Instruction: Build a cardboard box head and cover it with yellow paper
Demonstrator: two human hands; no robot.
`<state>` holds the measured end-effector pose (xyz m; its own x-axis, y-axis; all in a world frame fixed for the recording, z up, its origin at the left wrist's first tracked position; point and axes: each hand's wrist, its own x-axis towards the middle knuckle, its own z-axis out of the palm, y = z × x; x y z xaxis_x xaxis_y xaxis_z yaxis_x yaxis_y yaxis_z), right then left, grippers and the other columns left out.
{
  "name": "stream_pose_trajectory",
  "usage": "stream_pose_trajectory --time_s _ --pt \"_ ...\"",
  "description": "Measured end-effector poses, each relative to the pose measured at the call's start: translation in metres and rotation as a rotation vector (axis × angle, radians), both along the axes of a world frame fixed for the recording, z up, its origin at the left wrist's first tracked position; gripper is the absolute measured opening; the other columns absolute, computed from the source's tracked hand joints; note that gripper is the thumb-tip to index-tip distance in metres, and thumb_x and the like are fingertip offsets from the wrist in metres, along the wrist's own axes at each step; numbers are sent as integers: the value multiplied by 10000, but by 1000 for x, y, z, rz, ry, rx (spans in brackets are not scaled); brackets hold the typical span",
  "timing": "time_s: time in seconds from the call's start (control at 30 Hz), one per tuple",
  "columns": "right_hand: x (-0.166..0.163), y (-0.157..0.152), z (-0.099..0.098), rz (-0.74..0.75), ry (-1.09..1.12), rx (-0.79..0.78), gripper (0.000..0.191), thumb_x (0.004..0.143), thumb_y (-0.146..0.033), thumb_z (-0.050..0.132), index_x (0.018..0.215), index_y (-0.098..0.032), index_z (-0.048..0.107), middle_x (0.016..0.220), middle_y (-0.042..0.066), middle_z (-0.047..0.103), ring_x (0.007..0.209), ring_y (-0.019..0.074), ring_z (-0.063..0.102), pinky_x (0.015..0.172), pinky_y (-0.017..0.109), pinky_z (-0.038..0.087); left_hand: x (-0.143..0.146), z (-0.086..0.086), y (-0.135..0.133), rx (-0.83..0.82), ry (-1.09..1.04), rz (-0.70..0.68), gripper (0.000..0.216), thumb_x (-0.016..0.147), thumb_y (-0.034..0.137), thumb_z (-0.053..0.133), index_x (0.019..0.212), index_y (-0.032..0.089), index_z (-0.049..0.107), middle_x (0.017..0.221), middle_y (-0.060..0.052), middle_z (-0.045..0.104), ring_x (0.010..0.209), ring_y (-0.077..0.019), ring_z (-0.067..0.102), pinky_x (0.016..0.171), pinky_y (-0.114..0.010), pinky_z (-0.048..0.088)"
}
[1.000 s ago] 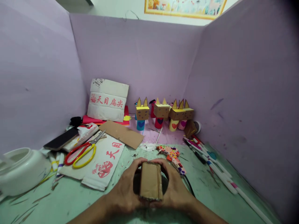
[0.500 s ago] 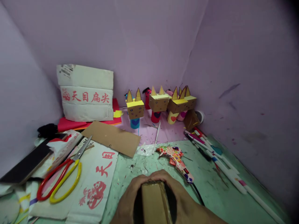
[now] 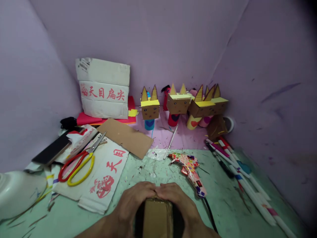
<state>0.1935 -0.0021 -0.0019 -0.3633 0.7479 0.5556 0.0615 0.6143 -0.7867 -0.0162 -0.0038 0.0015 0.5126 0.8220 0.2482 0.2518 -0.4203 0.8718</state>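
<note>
Lying within two-handed grip [image 3: 132, 200] [image 3: 180, 202]: cardboard box [image 3: 156, 218]

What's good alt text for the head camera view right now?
A person's left hand and right hand cup a small cardboard box at a green table. Beyond lie scissors and a flowery glue gun; farther back stand pointy-eared figures.

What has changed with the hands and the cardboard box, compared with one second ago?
The left hand and right hand drew the cardboard box back toward the person, away from the glue gun; their fingertips came closer together at its far end. The view tipped down. Neither hand let go. Glue gun and scissors stayed.
</note>
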Motion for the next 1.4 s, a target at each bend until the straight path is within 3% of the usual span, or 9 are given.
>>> stream_pose_trajectory --time_s 0.13,0.23,0.53,0.67,0.8,1.03,1.2,1.3,1.4 --pt "-1 -1 13 40 61 -103 720 613 -429 785 1256 -359 469 1057 45 614 916 282 629 789 411 520 3 2 5 233 31 -21 867 556 342 783 1329 361 391 1178 -81 630 1033 -361 615 910 -475 488" --pt "-2 0 18 88 32 -247 752 547 -411 821 1215 -326 485 1062 49 600 892 268 632 757 388 533 6 4 3 241 54 54 923 537 331 808 1324 334 326 1159 -81 611 988 -330 629 860 -447 513" --pt "3 8 3 -10 -113 -162 1022 490 -557 847 1354 -223 415 1318 150 513 1194 337 514 1034 486 368 14 13 7 9 -66 72 852 531 324 815 1250 220 370 1238 -134 553 1126 -354 555 972 -487 446" --pt "3 8 6 -15 100 -340 1050 481 -607 837 1378 -236 435 1402 147 496 1299 334 446 1098 511 280 11 18 8 -318 -469 78 884 500 302 821 1274 225 402 1294 -103 556 1189 -358 522 976 -453 451" --pt "-3 15 26 -207 573 -562 463 688 -636 679 854 -205 721 1112 108 691 1037 257 631 929 431 485 -10 23 12 -690 -872 -55 669 627 328 680 1259 206 498 1132 -79 683 1069 -327 620 864 -435 528" --pt "-45 24 26 -349 677 -569 495 630 -644 693 528 -166 612 444 -36 538 429 91 505 518 257 521 -32 17 28 -863 -1163 -142 627 711 257 644 1317 246 484 1068 -114 736 974 -340 685 818 -495 549" --pt "-46 25 18 -436 639 -547 397 702 -549 672 697 -153 693 343 -115 373 338 67 365 478 272 529 -26 22 31 -897 -1269 113 513 770 247 582 1278 236 509 975 -129 751 900 -367 700 745 -533 556" --pt "-33 22 25 -485 622 -486 424 712 -459 694 991 -140 697 395 -100 490 377 83 431 549 287 543 -23 28 31 -924 -1281 230 445 815 256 535 1258 217 517 948 -138 748 865 -363 706 707 -521 562" --pt "-14 17 35 -561 574 -383 636 755 -410 666 1317 -166 498 674 -4 699 614 156 642 666 320 549 -21 34 30 -940 -1272 285 409 851 273 487 1253 202 517 933 -145 743 827 -345 712 680 -495 568"
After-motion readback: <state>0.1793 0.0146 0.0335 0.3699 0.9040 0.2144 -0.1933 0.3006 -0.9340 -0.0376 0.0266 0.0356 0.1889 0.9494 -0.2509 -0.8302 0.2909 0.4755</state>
